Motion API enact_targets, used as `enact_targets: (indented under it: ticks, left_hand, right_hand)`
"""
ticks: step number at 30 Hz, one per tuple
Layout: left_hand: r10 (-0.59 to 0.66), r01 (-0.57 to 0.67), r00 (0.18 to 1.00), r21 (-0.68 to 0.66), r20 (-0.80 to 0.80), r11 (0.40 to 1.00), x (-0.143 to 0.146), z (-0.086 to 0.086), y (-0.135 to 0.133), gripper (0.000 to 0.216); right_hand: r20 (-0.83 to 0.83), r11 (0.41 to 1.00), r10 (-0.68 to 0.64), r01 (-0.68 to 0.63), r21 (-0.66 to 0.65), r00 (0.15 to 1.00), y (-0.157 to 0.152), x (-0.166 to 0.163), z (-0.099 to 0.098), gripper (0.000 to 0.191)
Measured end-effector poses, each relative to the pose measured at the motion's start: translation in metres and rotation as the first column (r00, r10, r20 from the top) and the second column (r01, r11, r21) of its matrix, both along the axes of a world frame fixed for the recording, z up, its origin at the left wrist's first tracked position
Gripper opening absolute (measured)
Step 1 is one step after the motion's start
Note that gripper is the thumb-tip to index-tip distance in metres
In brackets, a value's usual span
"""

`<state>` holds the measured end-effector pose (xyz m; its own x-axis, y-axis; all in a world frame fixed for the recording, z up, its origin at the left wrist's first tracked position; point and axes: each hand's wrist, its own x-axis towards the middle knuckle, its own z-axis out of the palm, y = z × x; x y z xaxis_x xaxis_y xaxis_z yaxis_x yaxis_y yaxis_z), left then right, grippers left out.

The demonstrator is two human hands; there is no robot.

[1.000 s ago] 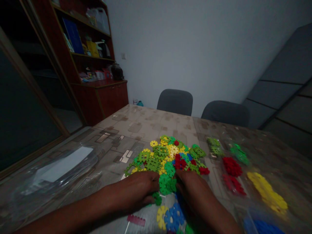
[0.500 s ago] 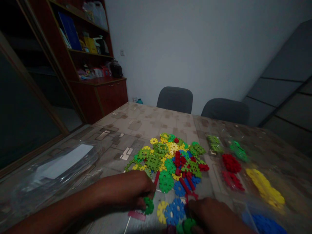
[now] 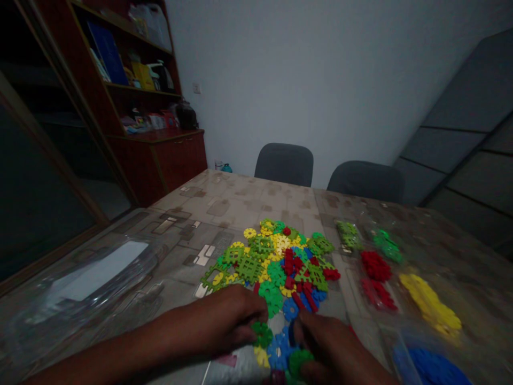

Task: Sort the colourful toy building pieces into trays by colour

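Observation:
My left hand [image 3: 236, 315] is closed, pinching a green notched building disc [image 3: 262, 335] between thumb and fingers. My right hand [image 3: 332, 342] faces it from the right. Its fingertips are closed on a dark blue disc [image 3: 292, 331] seen nearly edge-on. Against the lower fingers of that hand is another green disc [image 3: 300, 364]; whether it is gripped too is hard to see. Between the hands lie blue discs [image 3: 277, 350] and a yellow disc [image 3: 262, 356]. Just beyond is a mixed heap of plastic pieces [image 3: 276, 270], with green lattice plates and red sticks.
At right, clear trays hold sorted pieces: red [image 3: 375, 266], yellow [image 3: 430, 302], blue [image 3: 435, 368] and green [image 3: 387, 245]. A clear plastic package [image 3: 96, 272] lies at left on the patterned table [image 3: 224, 200]. Two grey chairs [image 3: 284, 163] stand at the far edge.
My left hand has moved right with the green disc. The right hand has shifted left and up, away from a red piece, and a blue disc now shows at its fingertips.

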<state>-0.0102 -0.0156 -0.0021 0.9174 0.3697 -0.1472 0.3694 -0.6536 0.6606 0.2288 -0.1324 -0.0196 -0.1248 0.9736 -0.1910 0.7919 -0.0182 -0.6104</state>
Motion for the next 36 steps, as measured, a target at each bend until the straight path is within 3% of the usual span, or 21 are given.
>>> enact_targets:
  ticks: [4, 7, 10, 12, 14, 16, 18, 19, 21, 24, 28, 30, 34, 36]
  left_hand:
    - [0.146, -0.145, 0.989, -0.088, 0.007, 0.986, 0.006, -0.009, -0.003, 0.019]
    - [0.182, -0.175, 0.983, -0.184, 0.022, 0.967, 0.010, -0.016, -0.007, 0.018]
    - [0.189, -0.171, 0.981, -0.247, 0.052, 0.954, 0.011, -0.018, -0.009, 0.013]
    - [0.202, -0.177, 0.969, -0.171, 0.143, 0.969, 0.010, -0.016, -0.010, 0.008]
    - [0.140, -0.150, 0.946, 0.011, 0.292, 0.989, 0.010, -0.014, -0.012, 0.002]
    - [-0.070, -0.005, 0.930, 0.204, 0.361, 0.979, 0.013, -0.017, -0.016, 0.007]
    - [-0.279, 0.198, 0.923, 0.296, 0.265, 0.934, 0.020, -0.026, -0.024, 0.007]
    - [-0.327, 0.261, 0.927, 0.313, 0.183, 0.913, 0.024, -0.033, -0.028, 0.007]
    - [-0.322, 0.293, 0.946, 0.315, 0.045, 0.903, 0.031, -0.047, -0.036, 0.016]
    - [-0.270, 0.257, 0.962, 0.441, -0.033, 0.860, 0.034, -0.061, -0.040, 0.027]
    - [-0.186, 0.125, 0.982, 0.657, 0.024, 0.744, 0.026, -0.059, -0.032, 0.022]
    - [-0.135, 0.055, 0.989, 0.690, 0.062, 0.722, 0.022, -0.052, -0.028, 0.021]
    - [-0.177, 0.088, 0.980, 0.593, 0.094, 0.801, 0.020, -0.034, -0.025, 0.020]
    - [-0.129, 0.069, 0.988, 0.521, 0.080, 0.851, 0.019, -0.029, -0.024, 0.014]
  right_hand:
    - [-0.101, 1.000, 0.030, -0.031, -0.006, 0.994, 0.010, -0.009, 0.006, 0.036]
    - [-0.129, 0.996, 0.073, -0.066, 0.059, 0.989, 0.013, -0.016, -0.004, 0.034]
    - [-0.148, 0.988, 0.125, -0.109, 0.109, 0.981, 0.013, -0.017, -0.010, 0.019]
    - [-0.129, 0.988, 0.084, -0.066, 0.140, 0.988, 0.012, -0.015, -0.008, 0.013]
    - [-0.086, 0.986, 0.005, 0.009, 0.167, 0.996, 0.010, -0.009, -0.001, 0.011]
    - [-0.036, 0.979, -0.076, 0.081, 0.185, 0.996, 0.009, -0.002, 0.006, 0.009]
    - [0.017, 0.976, -0.127, 0.122, 0.178, 0.992, 0.008, 0.004, 0.012, 0.008]
    - [0.041, 0.976, -0.141, 0.132, 0.173, 0.989, 0.007, 0.006, 0.013, 0.008]
    - [0.078, 0.976, -0.150, 0.135, 0.171, 0.986, 0.007, 0.008, 0.014, 0.009]
    - [0.078, 0.977, -0.142, 0.126, 0.174, 0.987, 0.007, 0.009, 0.013, 0.012]
    - [0.097, 0.977, -0.154, 0.137, 0.162, 0.983, 0.008, 0.011, 0.018, 0.013]
    - [0.136, 0.974, -0.171, 0.147, 0.170, 0.976, 0.008, 0.014, 0.023, 0.012]
    - [0.149, 0.974, -0.169, 0.141, 0.179, 0.974, 0.004, 0.025, 0.030, 0.011]
    - [0.157, 0.976, -0.165, 0.137, 0.172, 0.974, 0.002, 0.028, 0.030, 0.009]
